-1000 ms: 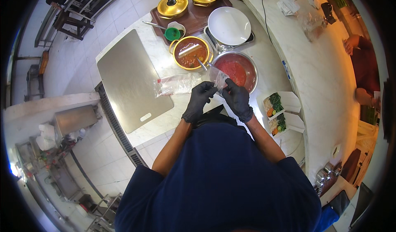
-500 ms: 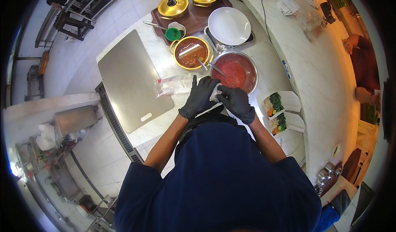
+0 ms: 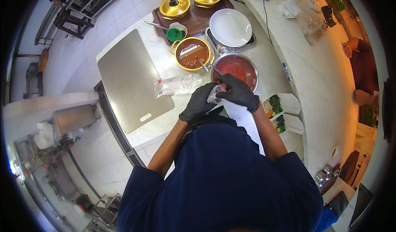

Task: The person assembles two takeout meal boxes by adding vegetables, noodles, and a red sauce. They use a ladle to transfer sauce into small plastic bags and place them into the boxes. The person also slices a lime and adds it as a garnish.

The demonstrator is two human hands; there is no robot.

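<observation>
Black gloves cover both my hands. My left hand (image 3: 199, 104) is closed around a small clear plastic cup (image 3: 215, 94) at the near edge of the steel bowl. Over the bowl's near rim hangs my right hand (image 3: 239, 92), fingers curved and apart, the thumb tip by the cup. Whether that thumb touches the cup I cannot tell. In the steel bowl (image 3: 257, 76) lies a red sauce (image 3: 236, 71), with a spoon (image 3: 216, 69) leaning at its left rim. Left of it stands a gold pot (image 3: 175, 59) of reddish-brown sauce with a metal utensil (image 3: 202, 64).
A clear plastic bag (image 3: 181, 85) lies beside a metal board (image 3: 128, 79). Behind are a green ladle (image 3: 174, 34), two lidded gold pots (image 3: 175, 7) on a brown tray (image 3: 159, 29), and white plates (image 3: 230, 27). Food boxes (image 3: 288, 104) sit right. Another person's hand (image 3: 351, 45) rests across the counter.
My right hand has lifted off the cup a little and its fingers have spread toward the bowl. The cup, now tilted into view, stays in my left hand.
</observation>
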